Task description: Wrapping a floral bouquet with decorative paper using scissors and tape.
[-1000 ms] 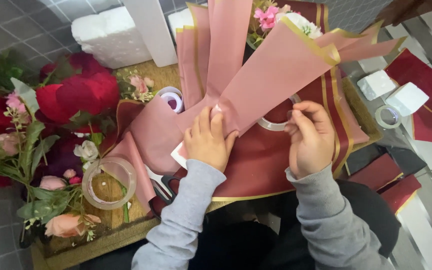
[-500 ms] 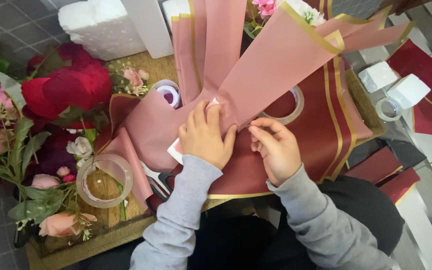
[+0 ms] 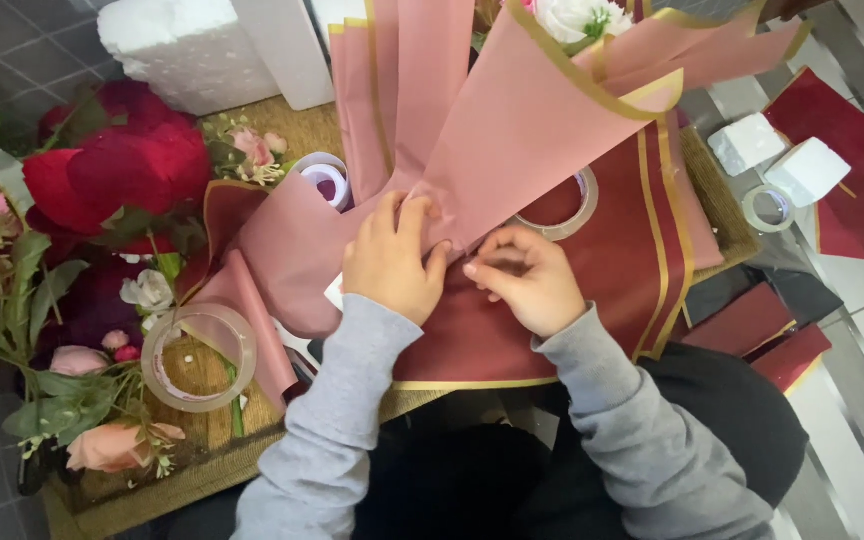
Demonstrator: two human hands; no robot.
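A bouquet wrapped in dusty pink paper with gold edges (image 3: 542, 130) lies across a dark red sheet with gold stripes (image 3: 612, 250) on my lap. My left hand (image 3: 392, 262) presses down on the gathered neck of the pink paper. My right hand (image 3: 524, 280) sits just to its right, fingers curled and pinching at the same fold; whether a small strip of tape is between the fingertips I cannot tell. A clear tape roll (image 3: 557, 205) lies on the red sheet just above my right hand.
A large clear tape roll (image 3: 199, 357) and a small white one (image 3: 324, 175) lie on the woven mat (image 3: 202, 440). Red and pink flowers (image 3: 102, 165) fill the left. White foam blocks (image 3: 192, 45) stand behind; smaller blocks (image 3: 782, 160), another tape roll (image 3: 772, 208) and red sheets (image 3: 852, 190) lie right.
My right hand has moved left from the tape roll on the red sheet to the bouquet's neck beside my left hand. The left hand has kept its hold on the paper.
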